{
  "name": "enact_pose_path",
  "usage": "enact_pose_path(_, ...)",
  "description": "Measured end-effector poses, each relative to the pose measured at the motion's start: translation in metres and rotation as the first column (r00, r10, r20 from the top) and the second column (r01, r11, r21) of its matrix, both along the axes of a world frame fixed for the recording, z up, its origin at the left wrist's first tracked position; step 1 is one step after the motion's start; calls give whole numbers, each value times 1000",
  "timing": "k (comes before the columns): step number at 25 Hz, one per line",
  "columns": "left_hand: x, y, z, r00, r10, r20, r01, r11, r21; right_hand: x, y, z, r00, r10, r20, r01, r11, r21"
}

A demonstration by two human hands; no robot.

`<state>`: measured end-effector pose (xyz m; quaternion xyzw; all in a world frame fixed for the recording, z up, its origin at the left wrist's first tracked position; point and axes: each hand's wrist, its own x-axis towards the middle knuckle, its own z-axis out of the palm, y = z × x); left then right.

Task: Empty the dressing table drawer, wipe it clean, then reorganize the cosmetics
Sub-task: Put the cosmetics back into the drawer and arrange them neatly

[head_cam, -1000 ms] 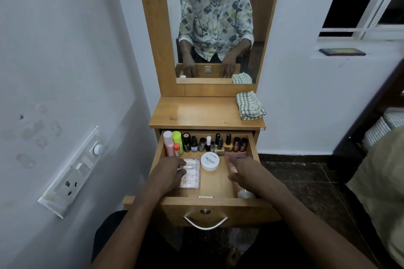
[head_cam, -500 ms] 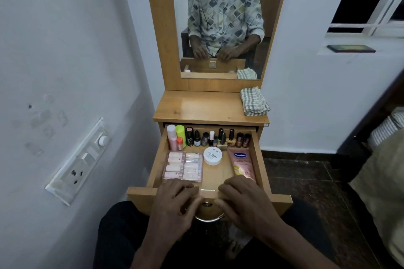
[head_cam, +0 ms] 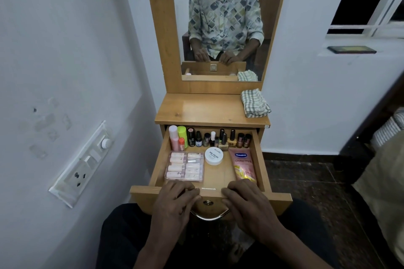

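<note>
The drawer (head_cam: 259,165) stands pulled out beneath the surface (head_cam: 207,110). The left hand (head_cam: 175,205) and right hand (head_cam: 248,205) rest on its front panel, one on each side of the metal handle (head_cam: 209,217). Each grip appears to hook its fingers over the panel's top edge. Inside, a row of upright bottles (head_cam: 209,138) lines the back wall, with a clear case (head_cam: 184,167) at left, a white jar (head_cam: 213,155) at centre and a pink tube (head_cam: 242,166) along the right wall. A folded checked cloth (head_cam: 254,103) lies on the surface.
</note>
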<state>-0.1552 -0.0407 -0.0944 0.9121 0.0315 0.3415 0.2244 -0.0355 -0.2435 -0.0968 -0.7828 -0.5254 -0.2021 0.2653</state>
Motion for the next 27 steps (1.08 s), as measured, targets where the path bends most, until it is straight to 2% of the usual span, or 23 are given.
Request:
enact_pose_path(8,10,3,7,999,18,-34,-17,1000,12,7,6,4,997,-17,-74,17,1000,-4)
enact_pose_path(9,10,4,8,999,8,-49,-8,1000,-10,7,6,4,996,-16,-88,15,1000,-5)
enact_pose_path(11,13,6,19,995,32,-99,-48,986,-160,7,6,4,994,-12,-111,11,1000,-9)
enact_pose_path(13,26,14,36,977,148,-153,-192,923,-334,7,7,6,992,-13,-125,12,1000,-9)
enact_pose_path(16,61,36,59,895,380,-234,-446,757,-478,4,7,6,991,-11,-133,10,1000,-13)
enact_pose_path(19,97,69,63,885,384,-264,-463,662,-590,-1,4,4,989,-5,-148,2,1000,-21)
enact_pose_path(27,130,93,51,879,332,-343,-472,709,-523,-6,-3,7,973,-24,-230,10,998,-62)
